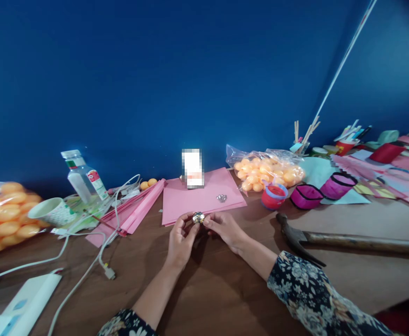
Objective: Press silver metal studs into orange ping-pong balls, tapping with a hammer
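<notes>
Just in front of the pink paper, my left hand point(182, 238) pinches a small shiny silver-and-gold ball point(198, 217) between thumb and fingers. On the ball's right side, my right hand point(226, 228) has its thumb and forefinger closed together, touching or almost touching it. Whether a tiny piece sits between those fingertips is too small to see. Beyond both hands, a little pile of silver bits point(221, 198) lies on the pink paper sheets point(186, 205).
A hammer point(351, 241) and a red-filled cup point(273, 196) lie to the right. Bags of orange balls point(267, 170) stand on both sides. A white cable point(101, 252), tilted paper cup point(52, 211) and clear bottle point(84, 177) occupy the left. A blue wall point(197, 84) closes the back.
</notes>
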Demonstrator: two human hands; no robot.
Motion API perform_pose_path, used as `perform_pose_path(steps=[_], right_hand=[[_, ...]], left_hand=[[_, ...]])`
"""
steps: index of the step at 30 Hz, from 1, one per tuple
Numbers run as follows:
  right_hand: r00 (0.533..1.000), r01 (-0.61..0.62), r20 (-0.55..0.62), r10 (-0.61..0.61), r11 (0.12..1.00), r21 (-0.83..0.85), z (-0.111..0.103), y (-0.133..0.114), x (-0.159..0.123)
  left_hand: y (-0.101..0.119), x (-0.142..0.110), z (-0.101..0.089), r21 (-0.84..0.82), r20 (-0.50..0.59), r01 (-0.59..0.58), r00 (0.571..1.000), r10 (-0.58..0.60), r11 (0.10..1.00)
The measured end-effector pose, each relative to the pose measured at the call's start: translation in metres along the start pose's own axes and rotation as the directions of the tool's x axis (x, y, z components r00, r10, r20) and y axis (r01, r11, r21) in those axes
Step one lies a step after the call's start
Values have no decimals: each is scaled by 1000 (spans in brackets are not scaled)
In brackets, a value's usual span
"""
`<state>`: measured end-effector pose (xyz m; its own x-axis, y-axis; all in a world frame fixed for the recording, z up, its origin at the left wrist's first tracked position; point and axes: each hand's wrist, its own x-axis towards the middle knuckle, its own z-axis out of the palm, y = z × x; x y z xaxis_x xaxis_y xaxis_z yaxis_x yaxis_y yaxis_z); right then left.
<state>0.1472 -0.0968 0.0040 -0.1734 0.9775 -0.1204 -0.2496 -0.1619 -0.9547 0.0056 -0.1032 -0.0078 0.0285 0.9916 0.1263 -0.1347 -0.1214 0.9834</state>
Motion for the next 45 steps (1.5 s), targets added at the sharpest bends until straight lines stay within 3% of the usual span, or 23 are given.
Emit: perform_pose_path(steps=[19, 45], right_hand=[[998, -49, -30, 51, 997, 61, 0, 1, 2], [995, -68, -74, 73, 995, 69, 5, -1, 2]], left_hand=[[1, 0, 1, 61, -21, -45, 999, 46, 997], [-3, -1, 0, 46, -38, 6, 999, -4, 999]])
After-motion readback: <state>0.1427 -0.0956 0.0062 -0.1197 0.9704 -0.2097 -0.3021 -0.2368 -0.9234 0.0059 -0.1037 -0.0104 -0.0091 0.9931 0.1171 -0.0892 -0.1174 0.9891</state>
